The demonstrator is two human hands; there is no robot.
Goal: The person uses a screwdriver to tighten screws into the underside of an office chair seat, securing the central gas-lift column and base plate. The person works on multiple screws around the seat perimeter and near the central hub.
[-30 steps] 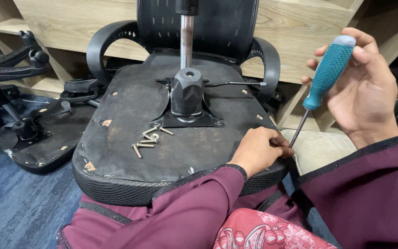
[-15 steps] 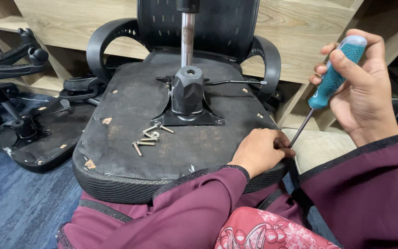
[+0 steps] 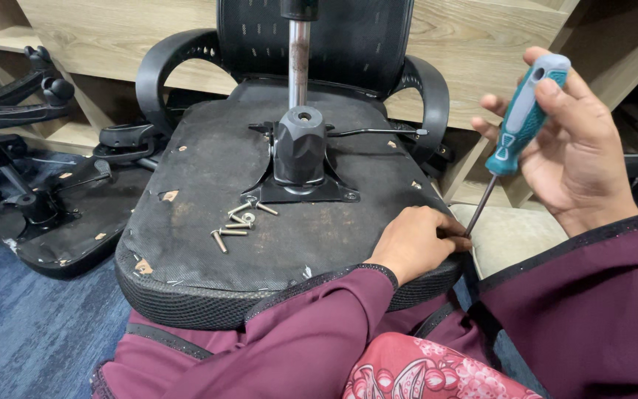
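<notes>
Worn fabric, plastic, metal.
Matt black cloth, scuffed and torn, on seat underside; smooth teal plastic on screwdriver handle, thin steel shaft; dull metal screws; glossy black plastic armrests; pale wood shelving.

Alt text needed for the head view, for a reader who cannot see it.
A right hand holds a teal-handled screwdriver at the edge of an upturned black office chair seat, where the left hand steadies its tip. Loose metal screws lie beside the black metal mounting plate.
</notes>
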